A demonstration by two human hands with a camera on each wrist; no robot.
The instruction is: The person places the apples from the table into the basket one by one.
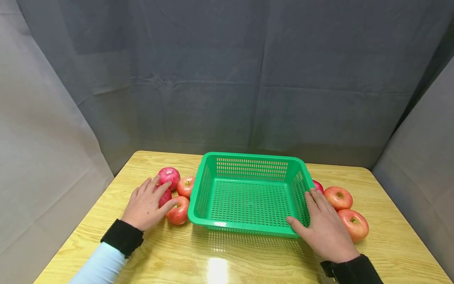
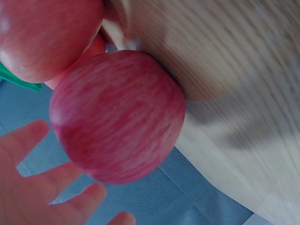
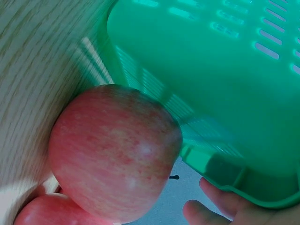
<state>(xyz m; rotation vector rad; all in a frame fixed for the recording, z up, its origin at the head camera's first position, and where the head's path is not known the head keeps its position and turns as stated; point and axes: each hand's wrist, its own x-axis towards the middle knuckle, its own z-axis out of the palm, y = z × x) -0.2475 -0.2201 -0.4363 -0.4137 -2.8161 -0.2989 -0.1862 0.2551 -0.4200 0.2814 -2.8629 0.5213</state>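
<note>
White glare on the tabletop (image 1: 217,270) — wrist views dimmer, softer.

2 wide black wristbands (image 1: 122,238) and a pale blue left sleeve (image 1: 99,263)

Only partly in sight, covered or cropped
Can see only part of a dark red apple (image 1: 165,197) behind the left hand (image 1: 146,206); cannot judge contact between them. Can see just a sliver of a pinkish-red apple (image 1: 318,185) past the basket (image 1: 250,155) and the right hand (image 1: 325,230). Cannot follow the right wristband (image 1: 356,271) past the head view's bottom edge.
</note>
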